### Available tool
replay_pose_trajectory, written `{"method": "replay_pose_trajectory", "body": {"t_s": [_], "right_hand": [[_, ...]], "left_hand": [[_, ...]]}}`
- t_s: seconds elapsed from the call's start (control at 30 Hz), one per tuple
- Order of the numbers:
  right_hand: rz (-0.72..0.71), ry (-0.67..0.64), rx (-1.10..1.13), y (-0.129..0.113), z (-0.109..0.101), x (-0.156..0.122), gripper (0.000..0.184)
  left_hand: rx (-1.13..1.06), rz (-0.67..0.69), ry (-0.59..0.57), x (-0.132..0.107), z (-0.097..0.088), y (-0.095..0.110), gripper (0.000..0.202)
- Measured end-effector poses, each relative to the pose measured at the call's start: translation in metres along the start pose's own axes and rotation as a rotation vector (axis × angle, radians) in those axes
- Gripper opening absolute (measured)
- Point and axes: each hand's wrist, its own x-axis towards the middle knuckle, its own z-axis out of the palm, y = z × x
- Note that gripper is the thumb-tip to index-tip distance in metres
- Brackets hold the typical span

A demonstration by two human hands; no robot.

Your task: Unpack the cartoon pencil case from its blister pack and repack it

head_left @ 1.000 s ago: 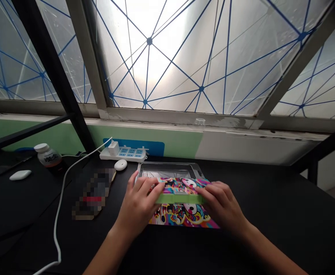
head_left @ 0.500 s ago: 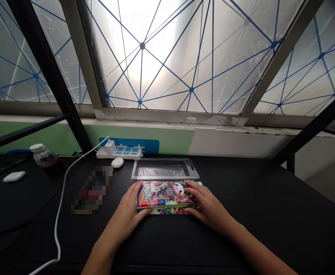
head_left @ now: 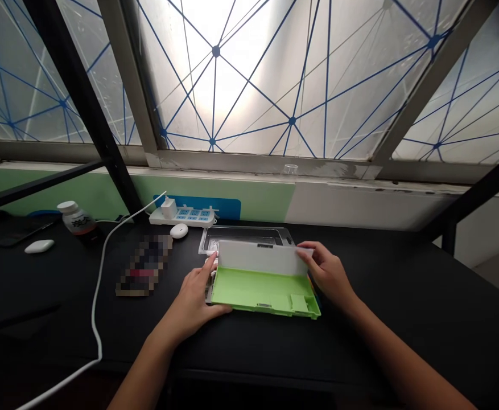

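Note:
A pencil case lies on the black table with its lid raised. The inside is light green with a small compartment at the right end; the lid's inner face is white. My left hand grips the left end, thumb along the front edge and fingers at the far corner. With thumb and fingers, my right hand pinches the lid's upper right corner. Right behind the case, partly covered by the lid, is a clear plastic tray.
A white power strip stands against the wall, with a round white case in front. Further left are a pixelated item, a white cable, a bottle and a white mouse-like object. Black posts rise at both sides.
The pencil case went from closed, with its colourful printed lid on top, to open. My right hand rose with the lid's edge; my left hand stayed at the left end. The view shifted slightly.

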Motion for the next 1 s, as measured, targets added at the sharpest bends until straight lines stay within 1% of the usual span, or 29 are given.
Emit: {"method": "replay_pose_trajectory", "body": {"t_s": [0.07,0.13,0.27,0.33,0.4,0.43,0.5,0.57,0.63,0.7,0.8,0.83,0.9,0.97,1.0], "right_hand": [[0.016,0.025,0.01,0.006,0.001,0.003,0.037],[0.01,0.02,0.024,0.009,0.0,0.001,0.036],[-0.07,-0.02,0.047,0.006,-0.01,-0.018,0.038],[-0.134,-0.111,0.005,0.003,-0.014,-0.03,0.046],[-0.197,-0.225,-0.092,0.002,-0.014,-0.041,0.058],[-0.227,-0.259,-0.145,0.002,-0.014,-0.045,0.061],[-0.275,-0.273,-0.237,0.004,-0.012,-0.049,0.056],[-0.315,-0.246,-0.291,0.007,-0.011,-0.049,0.047],[-0.326,-0.231,-0.31,0.009,-0.013,-0.046,0.044],[-0.277,-0.21,-0.301,0.011,-0.016,-0.041,0.044],[-0.119,-0.204,-0.309,0.013,-0.018,-0.033,0.053],[-0.093,-0.206,-0.334,0.013,-0.018,-0.031,0.054],[-0.13,-0.217,-0.408,0.014,-0.016,-0.026,0.047],[-0.24,-0.21,-0.495,0.014,-0.013,-0.022,0.037],[-0.293,-0.2,-0.539,0.013,-0.012,-0.021,0.035]], "left_hand": [[0.012,0.005,-0.009,-0.001,0.0,0.001,0.112],[0.014,0.009,-0.009,-0.002,0.0,0.001,0.111],[0.012,-0.004,0.014,-0.001,0.002,0.001,0.104],[0.014,-0.041,0.061,0.001,0.003,0.003,0.09],[0.035,-0.073,0.105,0.003,0.004,0.005,0.068],[0.051,-0.074,0.118,0.005,0.004,0.006,0.059],[0.08,-0.042,0.123,0.006,0.005,0.005,0.051],[0.1,0.019,0.113,0.006,0.006,0.003,0.051],[0.123,0.071,0.098,0.007,0.008,0.0,0.055],[0.153,0.089,0.102,0.007,0.01,-0.002,0.055],[0.201,0.085,0.12,0.01,0.012,-0.002,0.041],[0.213,0.085,0.115,0.011,0.013,-0.001,0.036],[0.228,0.082,0.097,0.012,0.013,0.001,0.033],[0.233,0.067,0.101,0.012,0.012,0.003,0.034],[0.234,0.059,0.115,0.012,0.012,0.004,0.035]]}}
